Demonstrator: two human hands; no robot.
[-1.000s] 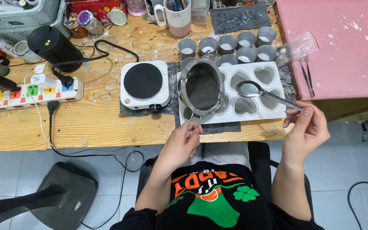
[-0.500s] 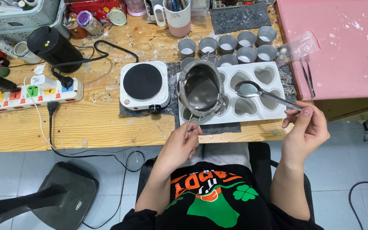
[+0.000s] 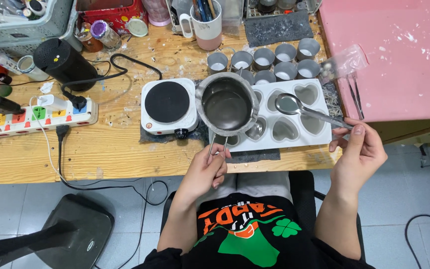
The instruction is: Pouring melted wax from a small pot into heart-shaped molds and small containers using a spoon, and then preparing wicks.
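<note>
1. Melting pot [image 3: 227,104], a small round vessel of dull steel, hangs over the left end of the white heart mould tray [image 3: 319,137] near the desk's front edge, its long wire handle running back toward the seated person.

2. Left hand [image 3: 207,172] has its grip clamped around the end of that handle, fingers curled under the twin wires. Held so far from the bowl, the pot probably feels nose-heavy and keen to tip, since a dark liquid shows inside.

3. Right hand [image 3: 359,154] pinches the flat handle of a metal spoon [image 3: 289,103], thumb on top, grip closed on it. The spoon's bowl sits above the tray's middle cavities. It looks light, stiff and slick.

4. Steel of this kind carries heat, so the wire end seems the sensible place to hold; the pot wall is best left alone.

5. Heart cavities in the tray are glossy and smooth-walled; several seem to hold clear liquid. The tray looks soft and bendable, likely silicone.

6. Round grey cups [image 3: 274,60] stand in two rows just behind the tray, pale fill inside each.

7. White hot plate [image 3: 167,104] with a black disc sits just left of the pot on a dark mat.

8. Farther left along the wooden desk [image 3: 100,154] lie a power strip [image 3: 36,117] and a black cylinder [image 3: 63,62].
</note>
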